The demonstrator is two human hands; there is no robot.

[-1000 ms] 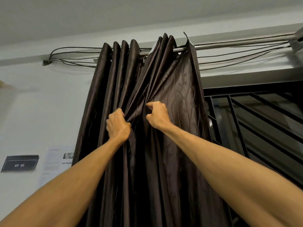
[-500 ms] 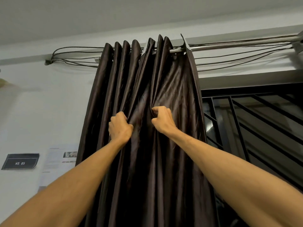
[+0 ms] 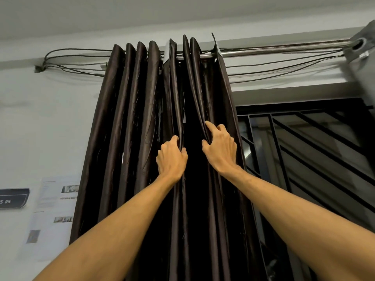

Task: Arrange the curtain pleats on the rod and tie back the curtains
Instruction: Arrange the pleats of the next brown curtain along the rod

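A dark brown glossy curtain [image 3: 125, 138] hangs in several upright pleats from a metal rod [image 3: 284, 51] near the ceiling. My left hand [image 3: 171, 159] grips the edge of a middle pleat, fingers curled round the fold. My right hand [image 3: 221, 147] pinches the neighbouring pleat to the right between thumb and fingers, index finger stretched up along the fabric. A deep dark fold lies between the two hands. A second, grey curtain [image 3: 363, 47] hangs bunched at the rod's far right end.
Black cables [image 3: 71, 59] run along the wall beside the rod. A black window grille [image 3: 314, 149] fills the right side. Papers [image 3: 50, 209] and a dark sign [image 3: 12, 197] are stuck on the white wall at the left.
The right pleats have been pushed left and gathered, so the curtain is narrower. Both hands have shifted right, and my right hand has changed from a fist to a pinch with the index finger extended.
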